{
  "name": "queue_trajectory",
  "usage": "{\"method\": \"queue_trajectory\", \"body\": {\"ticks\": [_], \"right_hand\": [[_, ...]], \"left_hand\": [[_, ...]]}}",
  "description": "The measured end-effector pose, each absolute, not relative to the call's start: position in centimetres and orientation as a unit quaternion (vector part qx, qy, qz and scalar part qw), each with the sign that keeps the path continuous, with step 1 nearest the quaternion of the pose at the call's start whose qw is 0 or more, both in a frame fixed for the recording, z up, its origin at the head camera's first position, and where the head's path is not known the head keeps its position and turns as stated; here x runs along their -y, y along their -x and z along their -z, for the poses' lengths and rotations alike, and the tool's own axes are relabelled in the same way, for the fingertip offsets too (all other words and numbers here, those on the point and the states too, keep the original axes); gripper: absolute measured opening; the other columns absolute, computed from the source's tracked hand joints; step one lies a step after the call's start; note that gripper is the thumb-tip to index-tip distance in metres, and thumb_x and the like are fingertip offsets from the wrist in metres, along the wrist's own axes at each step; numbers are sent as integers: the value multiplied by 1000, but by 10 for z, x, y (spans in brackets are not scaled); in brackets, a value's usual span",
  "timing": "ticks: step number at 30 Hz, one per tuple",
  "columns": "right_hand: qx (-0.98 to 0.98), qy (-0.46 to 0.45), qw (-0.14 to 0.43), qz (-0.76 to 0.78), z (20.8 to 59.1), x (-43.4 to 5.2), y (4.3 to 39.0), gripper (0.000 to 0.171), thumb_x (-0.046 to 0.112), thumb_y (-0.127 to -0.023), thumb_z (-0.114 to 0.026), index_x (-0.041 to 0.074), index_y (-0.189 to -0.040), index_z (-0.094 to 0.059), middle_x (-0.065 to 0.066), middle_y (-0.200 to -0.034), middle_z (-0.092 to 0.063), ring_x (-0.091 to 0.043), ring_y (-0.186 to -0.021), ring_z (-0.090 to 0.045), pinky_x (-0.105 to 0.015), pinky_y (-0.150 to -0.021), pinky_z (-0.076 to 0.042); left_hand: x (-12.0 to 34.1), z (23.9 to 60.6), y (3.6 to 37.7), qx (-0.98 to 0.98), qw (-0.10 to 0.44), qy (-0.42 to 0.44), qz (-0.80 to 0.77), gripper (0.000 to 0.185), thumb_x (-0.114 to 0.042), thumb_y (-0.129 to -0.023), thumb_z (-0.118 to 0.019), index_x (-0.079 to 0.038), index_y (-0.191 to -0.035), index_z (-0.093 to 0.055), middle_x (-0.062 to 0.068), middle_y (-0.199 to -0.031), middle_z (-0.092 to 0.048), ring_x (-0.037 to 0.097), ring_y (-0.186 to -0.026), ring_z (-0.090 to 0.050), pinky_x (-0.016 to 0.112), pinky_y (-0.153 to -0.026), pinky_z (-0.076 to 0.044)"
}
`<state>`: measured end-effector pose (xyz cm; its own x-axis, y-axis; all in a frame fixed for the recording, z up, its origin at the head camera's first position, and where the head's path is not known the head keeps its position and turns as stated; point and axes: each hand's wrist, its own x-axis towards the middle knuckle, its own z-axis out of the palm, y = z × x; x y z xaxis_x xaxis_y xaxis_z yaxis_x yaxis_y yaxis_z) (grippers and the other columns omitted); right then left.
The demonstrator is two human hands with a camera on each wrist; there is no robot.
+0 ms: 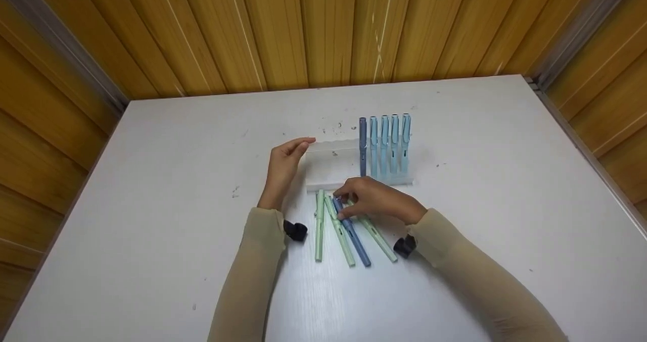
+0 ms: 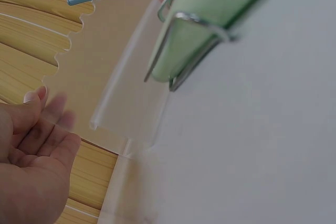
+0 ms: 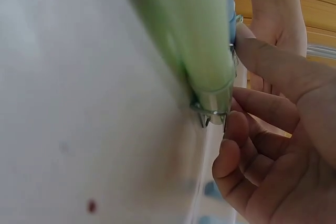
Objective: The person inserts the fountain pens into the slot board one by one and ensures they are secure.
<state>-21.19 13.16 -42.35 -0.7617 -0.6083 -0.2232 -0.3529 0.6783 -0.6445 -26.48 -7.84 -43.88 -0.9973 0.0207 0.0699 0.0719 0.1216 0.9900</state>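
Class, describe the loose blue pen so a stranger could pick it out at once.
On the white table sits a clear rack with five pens standing in its right side. In front of it, nearer the wearer, four loose pens fan out by the right hand. The blue pen is the one in that hand's grip; its three loose neighbours are pale green.

From my right hand, upright pens block me at twelve o'clock, green pens at seven; I could cross the table at three.
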Motion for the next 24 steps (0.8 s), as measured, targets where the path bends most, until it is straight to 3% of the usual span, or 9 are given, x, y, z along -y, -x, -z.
{"method": "queue_trajectory", "body": {"ticks": [8, 17, 24], "right_hand": [[-891, 283, 223, 277, 425, -129, 211, 50, 31, -80, -79, 9, -123, -66, -1, -92, -60, -14, -84, -51, -27, -75, -44], [-887, 249, 242, 303, 426, -129, 211, 41, 28, -78, -81, 15, -115, -68, 3, -95, -64, -15, -88, -55, -30, -82, -48], [-881, 251, 241, 319, 427, -130, 211, 37, 27, -77, -81, 18, -111, -69, 2, -90, -64, -14, -84, -56, -28, -76, -48]], "left_hand": [[80, 439, 264, 752, 13, 29, 659, 28, -26, -96, -57, -9, -114, -71, 6, -126, -65, 18, -127, -52, 39, -110, -38], [78, 441, 265, 748, 24, 33, 662, 29, -27, -96, -58, -7, -113, -71, 8, -124, -66, 19, -124, -55, 39, -109, -39], [78, 442, 266, 751, 28, 38, 659, 29, -26, -95, -58, -7, -113, -71, 8, -124, -66, 19, -124, -55, 39, -109, -40]]}}
